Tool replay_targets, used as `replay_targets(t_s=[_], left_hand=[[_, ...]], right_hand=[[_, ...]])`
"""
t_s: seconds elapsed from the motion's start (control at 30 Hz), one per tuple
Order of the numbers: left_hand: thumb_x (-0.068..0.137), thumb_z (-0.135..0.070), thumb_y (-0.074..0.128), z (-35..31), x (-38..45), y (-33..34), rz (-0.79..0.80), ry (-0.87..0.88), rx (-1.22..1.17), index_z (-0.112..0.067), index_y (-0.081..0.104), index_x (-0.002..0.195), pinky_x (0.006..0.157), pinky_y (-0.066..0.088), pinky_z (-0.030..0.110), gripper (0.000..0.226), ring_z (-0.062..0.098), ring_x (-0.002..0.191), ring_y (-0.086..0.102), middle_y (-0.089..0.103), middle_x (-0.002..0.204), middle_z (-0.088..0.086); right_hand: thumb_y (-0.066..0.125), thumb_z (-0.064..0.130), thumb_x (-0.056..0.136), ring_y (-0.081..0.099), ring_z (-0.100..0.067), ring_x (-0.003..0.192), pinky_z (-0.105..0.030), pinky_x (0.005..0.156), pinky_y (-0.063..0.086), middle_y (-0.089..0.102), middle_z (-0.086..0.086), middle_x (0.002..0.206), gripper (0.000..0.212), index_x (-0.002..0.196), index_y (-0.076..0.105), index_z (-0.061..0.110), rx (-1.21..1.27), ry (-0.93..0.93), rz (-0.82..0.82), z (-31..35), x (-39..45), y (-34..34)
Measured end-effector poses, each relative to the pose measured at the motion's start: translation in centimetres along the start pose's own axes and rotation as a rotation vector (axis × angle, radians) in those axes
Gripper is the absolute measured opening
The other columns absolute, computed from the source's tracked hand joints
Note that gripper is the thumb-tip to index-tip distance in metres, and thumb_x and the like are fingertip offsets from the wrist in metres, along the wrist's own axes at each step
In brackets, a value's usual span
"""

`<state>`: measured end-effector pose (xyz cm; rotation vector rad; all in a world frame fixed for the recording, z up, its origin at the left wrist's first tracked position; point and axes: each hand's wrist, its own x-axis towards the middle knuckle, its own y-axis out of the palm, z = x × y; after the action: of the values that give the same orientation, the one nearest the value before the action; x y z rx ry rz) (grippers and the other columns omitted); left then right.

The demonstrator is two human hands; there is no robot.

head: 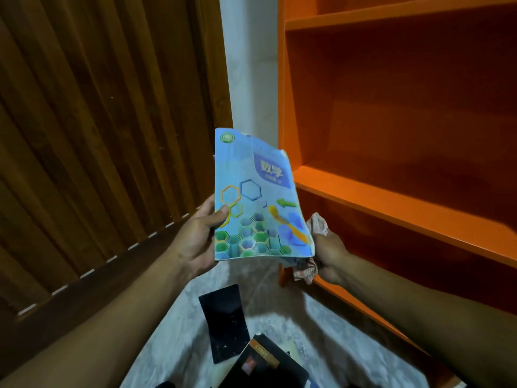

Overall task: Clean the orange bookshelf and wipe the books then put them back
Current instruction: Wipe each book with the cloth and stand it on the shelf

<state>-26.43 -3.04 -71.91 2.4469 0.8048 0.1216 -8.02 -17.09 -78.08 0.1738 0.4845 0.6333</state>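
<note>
The orange bookshelf [391, 113] stands bare, seemingly cleaned, dark books [223, 320] wait on the floor [179, 326], and wiping looks midway: the left hand [195, 236] grips the blue book [257, 197] beside the shelves, the right hand [330, 256] clutching a cloth [317, 224].

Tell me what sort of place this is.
Likely a room in a home, perhaps a study or bedroom corner. An orange bookshelf stands against a pale wall, beside dark wooden slatted panelling, and books lie on the speckled floor.
</note>
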Motion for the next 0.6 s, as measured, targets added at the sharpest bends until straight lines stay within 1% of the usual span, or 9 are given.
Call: replay_targets(t_s=[0.07, 0.13, 0.17, 0.23, 0.3, 0.4, 0.43, 0.53, 0.6], left_hand=[[0.102, -0.007, 0.04, -0.4, 0.0, -0.2, 0.022, 0.009, 0.028, -0.02, 0.055, 0.134, 0.088, 0.057, 0.052, 0.037, 0.034, 0.114, 0.067, 0.066, 0.13, 0.013], [0.101, -0.008, 0.042, -0.6, 0.0, -0.5, 0.028, 0.018, 0.075, -0.02, 0.055, 0.134, 0.09, 0.056, 0.053, 0.037, 0.036, 0.116, 0.065, 0.066, 0.13, 0.013], [0.101, -0.009, 0.043, -0.6, 0.0, -0.5, 0.024, 0.022, 0.105, -0.02, 0.054, 0.135, 0.089, 0.057, 0.052, 0.037, 0.037, 0.116, 0.065, 0.067, 0.129, 0.013], [0.101, -0.008, 0.046, -0.6, -0.1, -0.4, -0.006, 0.028, 0.192, -0.021, 0.054, 0.135, 0.084, 0.058, 0.05, 0.038, 0.038, 0.111, 0.068, 0.069, 0.125, 0.013], [0.102, -0.008, 0.048, -0.3, -0.1, -0.4, -0.066, 0.041, 0.294, -0.023, 0.054, 0.134, 0.077, 0.059, 0.048, 0.036, 0.036, 0.103, 0.071, 0.072, 0.12, 0.011], [0.101, -0.004, 0.05, 0.3, -0.1, -0.7, -0.149, 0.093, 0.417, -0.02, 0.052, 0.134, 0.067, 0.06, 0.041, 0.036, 0.029, 0.092, 0.075, 0.074, 0.115, 0.006], [0.1, -0.001, 0.05, 0.5, -0.2, -0.7, -0.157, 0.108, 0.448, -0.02, 0.05, 0.135, 0.064, 0.06, 0.037, 0.039, 0.026, 0.088, 0.075, 0.074, 0.115, 0.006], [0.1, 0.007, 0.046, 0.7, -0.2, -0.7, -0.151, 0.098, 0.46, -0.023, 0.041, 0.144, 0.055, 0.06, 0.03, 0.054, 0.027, 0.082, 0.075, 0.071, 0.117, 0.002], [0.1, 0.007, 0.045, 0.6, -0.1, -0.9, -0.154, 0.087, 0.444, -0.028, 0.033, 0.151, 0.066, 0.061, 0.035, 0.063, 0.029, 0.087, 0.074, 0.066, 0.128, 0.003]], right_hand=[[0.063, 0.0, 0.087, 0.062, -0.034, 0.071, -0.039, 0.048, 0.054, 0.061, -0.028, 0.098, 0.028, 0.114, 0.056, -0.005, 0.046, 0.001, -0.048, -0.1, 0.4, -0.2], [0.059, 0.013, 0.095, 0.068, -0.045, 0.093, -0.063, 0.071, 0.057, 0.067, -0.025, 0.113, 0.037, 0.129, 0.054, 0.0, 0.122, 0.039, -0.007, 0.2, 0.7, -0.5], [0.057, 0.022, 0.099, 0.065, -0.048, 0.107, -0.07, 0.085, 0.051, 0.066, -0.025, 0.122, 0.036, 0.131, 0.057, 0.006, 0.146, 0.07, 0.061, 0.5, 0.3, -0.4], [0.052, 0.03, 0.103, 0.059, -0.044, 0.121, -0.07, 0.099, 0.042, 0.065, -0.02, 0.129, 0.027, 0.12, 0.069, 0.019, 0.209, 0.094, 0.215, 1.2, -0.1, -0.3], [0.047, 0.032, 0.105, 0.062, -0.04, 0.119, -0.066, 0.101, 0.044, 0.068, -0.016, 0.124, 0.031, 0.103, 0.077, 0.027, 0.279, 0.089, 0.352, 1.6, 0.0, -0.5], [0.042, 0.051, 0.101, 0.062, -0.038, 0.12, -0.06, 0.1, 0.047, 0.066, -0.015, 0.13, 0.04, 0.128, 0.062, 0.029, 0.246, 0.06, 0.425, 2.2, -1.0, -0.4], [0.046, 0.048, 0.1, 0.062, -0.038, 0.12, -0.06, 0.101, 0.047, 0.065, -0.015, 0.131, 0.04, 0.132, 0.057, 0.026, 0.168, 0.023, 0.441, 2.1, -0.9, -0.3], [0.06, 0.011, 0.098, 0.067, -0.038, 0.11, -0.062, 0.097, 0.05, 0.07, -0.014, 0.122, 0.031, 0.128, 0.056, 0.017, -0.093, -0.178, 0.394, 1.6, -1.2, 0.0], [0.061, 0.004, 0.096, 0.069, -0.037, 0.108, -0.061, 0.094, 0.052, 0.071, -0.013, 0.121, 0.036, 0.129, 0.055, 0.017, -0.165, -0.228, 0.389, 1.4, -1.5, 0.2]])
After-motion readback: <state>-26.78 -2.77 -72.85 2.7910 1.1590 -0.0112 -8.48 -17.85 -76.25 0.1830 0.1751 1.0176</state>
